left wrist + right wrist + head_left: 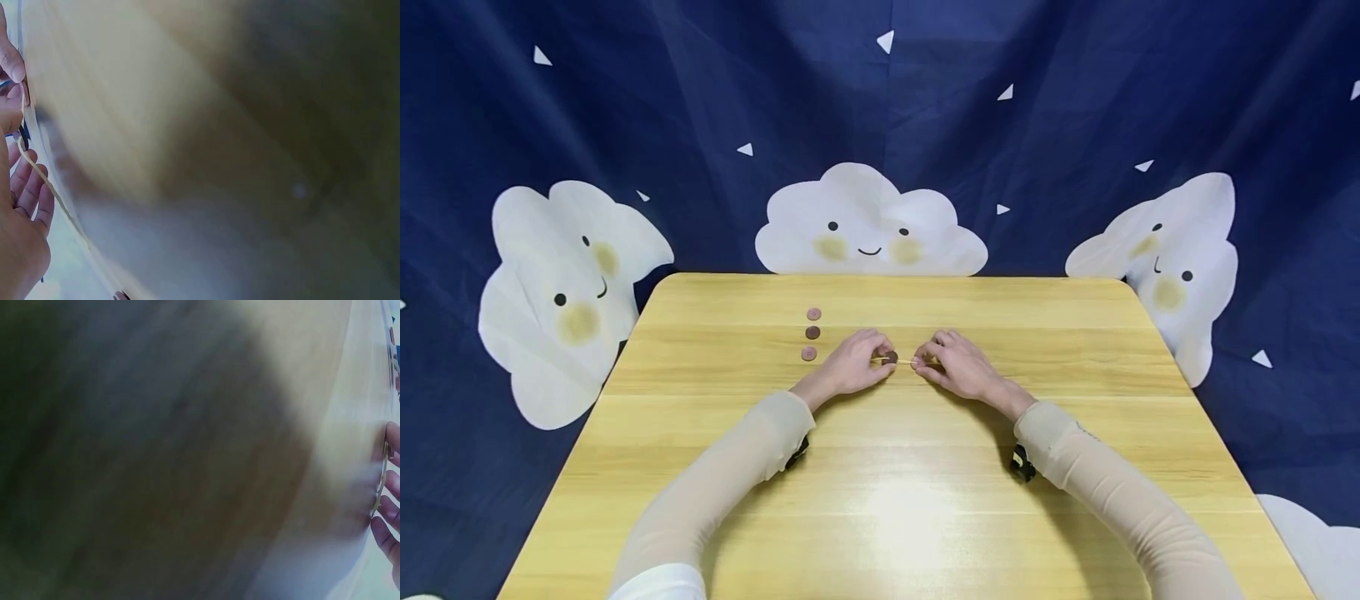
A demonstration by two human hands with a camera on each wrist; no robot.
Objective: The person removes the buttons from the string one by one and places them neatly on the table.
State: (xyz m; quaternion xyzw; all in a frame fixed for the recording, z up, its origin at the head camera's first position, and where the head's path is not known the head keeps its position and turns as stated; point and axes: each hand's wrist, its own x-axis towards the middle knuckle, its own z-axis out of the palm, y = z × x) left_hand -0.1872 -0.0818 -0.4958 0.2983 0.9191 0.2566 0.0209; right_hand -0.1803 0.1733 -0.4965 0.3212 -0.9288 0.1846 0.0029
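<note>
Over the middle of the table, my left hand (pixel 854 364) pinches a dark brown button (pixel 890 357) with a thin yellow cord (pixel 904 362) at it. The cord runs across the short gap to my right hand (pixel 961 367), which pinches a pink button (pixel 917 362) at its fingertips. In the left wrist view the cord (pixel 59 199) trails past the fingers of the left hand (pixel 25 244) toward the table. Only the fingers of the right hand (pixel 389 515) show at the edge of the right wrist view. Whether the cord passes through the buttons' holes is too small to tell.
Left of the hands, a column of buttons lies on the wooden table (pixel 910 450): a pink one (pixel 814 314) farthest back, a dark brown one (pixel 812 332) in the middle and another pink one (pixel 808 353) nearest. A dark blue curtain (pixel 700 100) with clouds surrounds the table.
</note>
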